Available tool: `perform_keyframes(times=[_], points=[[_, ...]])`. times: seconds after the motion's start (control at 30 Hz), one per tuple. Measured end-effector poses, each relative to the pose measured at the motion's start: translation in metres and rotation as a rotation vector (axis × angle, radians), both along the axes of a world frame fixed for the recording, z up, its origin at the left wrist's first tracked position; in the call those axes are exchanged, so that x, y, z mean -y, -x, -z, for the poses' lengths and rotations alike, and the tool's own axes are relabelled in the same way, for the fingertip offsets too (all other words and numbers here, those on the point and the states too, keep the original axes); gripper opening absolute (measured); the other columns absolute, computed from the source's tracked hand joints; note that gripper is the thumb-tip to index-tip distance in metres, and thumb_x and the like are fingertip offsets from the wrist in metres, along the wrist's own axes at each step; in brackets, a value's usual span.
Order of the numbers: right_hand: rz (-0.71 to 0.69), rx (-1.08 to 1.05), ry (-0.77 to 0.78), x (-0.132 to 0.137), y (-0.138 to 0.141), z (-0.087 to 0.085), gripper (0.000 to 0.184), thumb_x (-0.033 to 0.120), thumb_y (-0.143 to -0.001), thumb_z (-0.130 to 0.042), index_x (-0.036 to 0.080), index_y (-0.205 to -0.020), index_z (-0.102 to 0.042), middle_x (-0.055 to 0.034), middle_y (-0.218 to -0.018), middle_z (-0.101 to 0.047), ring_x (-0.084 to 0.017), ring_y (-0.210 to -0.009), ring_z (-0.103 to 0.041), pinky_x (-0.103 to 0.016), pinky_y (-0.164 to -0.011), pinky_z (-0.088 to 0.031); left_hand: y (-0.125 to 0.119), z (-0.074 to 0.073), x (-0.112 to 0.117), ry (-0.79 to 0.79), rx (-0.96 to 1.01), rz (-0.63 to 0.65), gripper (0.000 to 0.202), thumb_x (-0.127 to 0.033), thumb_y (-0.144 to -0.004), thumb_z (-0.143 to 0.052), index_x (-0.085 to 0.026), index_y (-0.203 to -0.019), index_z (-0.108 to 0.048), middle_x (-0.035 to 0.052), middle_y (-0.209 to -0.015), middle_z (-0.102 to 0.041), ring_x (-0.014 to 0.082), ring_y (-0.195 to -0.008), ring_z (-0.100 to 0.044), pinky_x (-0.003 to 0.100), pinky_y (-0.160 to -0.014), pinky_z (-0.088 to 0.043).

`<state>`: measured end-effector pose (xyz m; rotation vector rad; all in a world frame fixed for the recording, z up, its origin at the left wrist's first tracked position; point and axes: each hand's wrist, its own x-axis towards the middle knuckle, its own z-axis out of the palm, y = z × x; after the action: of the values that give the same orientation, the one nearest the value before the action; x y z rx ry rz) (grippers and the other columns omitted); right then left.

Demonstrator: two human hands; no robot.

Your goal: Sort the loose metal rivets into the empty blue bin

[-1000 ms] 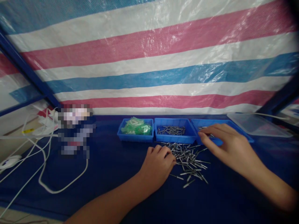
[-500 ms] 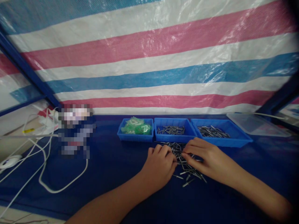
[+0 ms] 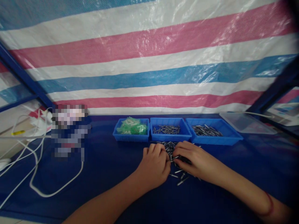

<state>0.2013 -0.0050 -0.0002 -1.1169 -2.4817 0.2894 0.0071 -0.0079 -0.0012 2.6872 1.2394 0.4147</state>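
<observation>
A heap of small metal pins (image 3: pixel 168 147) lies on the blue table cover in front of three blue trays. My left hand (image 3: pixel 154 168) rests curled at the heap's left edge, fingertips pinched on pins. My right hand (image 3: pixel 193 161) lies over the heap's right side, fingers bent and pinching pins where they meet my left fingertips. The left tray (image 3: pixel 116 136) holds green plastic parts, the middle tray (image 3: pixel 168 137) holds metal pins, and the right tray (image 3: pixel 230 139) holds more metal pins.
A clear plastic lid or tray (image 3: pixel 247 124) sits at the back right. White cables (image 3: pixel 35 174) loop across the left of the table beside a blurred object (image 3: pixel 68 130). A striped tarpaulin (image 3: pixel 149 62) forms the back wall.
My right hand came back from the right tray to the pin heap and now meets my left hand over it. The view shifted slightly to the right.
</observation>
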Motion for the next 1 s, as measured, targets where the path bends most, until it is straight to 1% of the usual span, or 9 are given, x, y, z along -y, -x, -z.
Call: perform_keyframes(times=[0.1, 0.2, 0.33, 0.4, 0.47, 0.63, 0.83, 1.0], points=[[0.023, -0.044, -0.02, 0.0, -0.001, 0.001, 0.009, 0.016, -0.086, -0.054, 0.02, -0.085, -0.061, -0.0049, -0.083, -0.061, -0.02, -0.079, -0.058, -0.035, -0.073, -0.046, 0.0, 0.002, -0.002, 0.001, 0.067, -0.018, 0.009, -0.021, -0.089, -0.048, -0.019, -0.09, -0.056, 0.0058, -0.107, -0.054, 0.0234, -0.102, -0.047, 0.039, -0.082, -0.038], [0.056, -0.072, -0.024, 0.0, 0.0, 0.001, 0.011, 0.016, -0.088, -0.052, 0.02, -0.087, -0.061, -0.0053, -0.084, -0.062, -0.02, -0.081, -0.058, -0.036, -0.075, -0.046, 0.001, 0.003, -0.006, 0.0, 0.194, -0.05, 0.013, -0.024, -0.093, -0.045, -0.019, -0.092, -0.057, 0.0052, -0.107, -0.056, 0.0221, -0.103, -0.048, 0.039, -0.086, -0.037], [0.115, -0.219, 0.053, 0.002, 0.002, -0.001, 0.013, 0.022, -0.091, -0.048, 0.02, -0.089, -0.061, -0.0056, -0.085, -0.063, -0.019, -0.081, -0.058, -0.034, -0.074, -0.048, 0.001, 0.003, -0.01, 0.083, 0.419, -0.065, 0.012, -0.028, -0.089, -0.056, -0.021, -0.098, -0.057, 0.003, -0.102, -0.061, 0.0198, -0.099, -0.053, 0.035, -0.086, -0.039], [0.125, -0.3, 0.106, 0.003, 0.003, -0.003, 0.014, 0.025, -0.091, -0.048, 0.02, -0.089, -0.061, -0.0051, -0.084, -0.063, -0.018, -0.079, -0.059, -0.032, -0.072, -0.048, 0.001, 0.002, -0.011, 0.144, 0.506, -0.058, 0.013, -0.027, -0.086, -0.059, -0.02, -0.097, -0.059, 0.0023, -0.098, -0.063, 0.0188, -0.094, -0.056, 0.032, -0.083, -0.041], [0.128, -0.35, 0.147, 0.005, 0.005, -0.005, 0.014, 0.026, -0.091, -0.049, 0.02, -0.089, -0.061, -0.0046, -0.083, -0.063, -0.017, -0.077, -0.059, -0.03, -0.07, -0.048, 0.001, 0.0, -0.011, 0.194, 0.561, -0.054, 0.009, -0.025, -0.086, -0.059, -0.019, -0.093, -0.061, 0.002, -0.093, -0.065, 0.0179, -0.09, -0.059, 0.03, -0.08, -0.043], [0.101, -0.413, 0.188, 0.008, 0.009, -0.008, 0.014, 0.026, -0.091, -0.049, 0.02, -0.088, -0.062, -0.0037, -0.082, -0.063, -0.016, -0.077, -0.059, -0.029, -0.07, -0.046, 0.0, -0.006, -0.009, 0.239, 0.613, -0.061, 0.01, -0.026, -0.088, -0.055, -0.02, -0.089, -0.063, 0.0019, -0.087, -0.066, 0.017, -0.083, -0.061, 0.027, -0.073, -0.045], [0.042, -0.442, 0.214, 0.007, 0.012, -0.008, 0.013, 0.024, -0.09, -0.05, 0.02, -0.086, -0.062, -0.0036, -0.083, -0.063, -0.014, -0.074, -0.057, -0.027, -0.067, -0.046, 0.0, -0.006, -0.008, 0.251, 0.627, -0.058, 0.012, -0.025, -0.089, -0.051, -0.02, -0.089, -0.063, 0.0026, -0.087, -0.066, 0.0168, -0.082, -0.061, 0.026, -0.072, -0.045], [0.047, -0.446, 0.229, 0.006, 0.011, -0.006, 0.014, 0.024, -0.09, -0.051, 0.019, -0.084, -0.063, -0.0037, -0.081, -0.063, -0.015, -0.075, -0.058, -0.027, -0.067, -0.046, 0.0, -0.007, -0.008, 0.244, 0.626, -0.055, 0.013, -0.025, -0.089, -0.051, -0.02, -0.089, -0.063, 0.0026, -0.087, -0.066, 0.0168, -0.082, -0.061, 0.026, -0.073, -0.046]])
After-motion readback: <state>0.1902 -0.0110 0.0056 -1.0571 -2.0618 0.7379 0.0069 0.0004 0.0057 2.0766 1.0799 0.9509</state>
